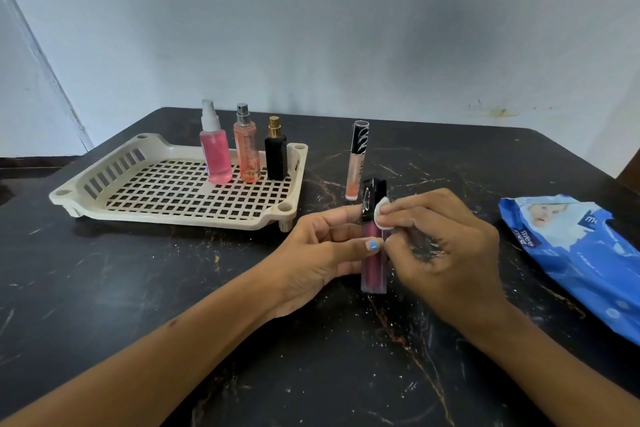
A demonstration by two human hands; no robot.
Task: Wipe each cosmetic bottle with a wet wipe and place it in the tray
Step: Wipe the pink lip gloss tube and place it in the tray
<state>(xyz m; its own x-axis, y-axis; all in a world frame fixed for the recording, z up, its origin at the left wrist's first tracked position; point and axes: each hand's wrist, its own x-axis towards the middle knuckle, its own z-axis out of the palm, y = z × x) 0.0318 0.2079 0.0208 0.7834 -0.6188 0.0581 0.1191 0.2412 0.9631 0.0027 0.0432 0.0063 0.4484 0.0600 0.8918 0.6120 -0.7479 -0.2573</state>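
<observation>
Table [138, 288] dark marble, wipe pack [575, 246] at right within reach. Tray [180, 215] at left holds three bottles [242, 149] upright along its far side, presumably done. Left hand [322, 253] pinches the tube [374, 263] upright just above the table so all sides stay reachable; right hand [446, 246] presses a wipe [382, 215] to its side near the cap. Tube: black cap, pink-mauve fill, square body. Second tube [356, 163] stands behind, apparently unwiped.
</observation>
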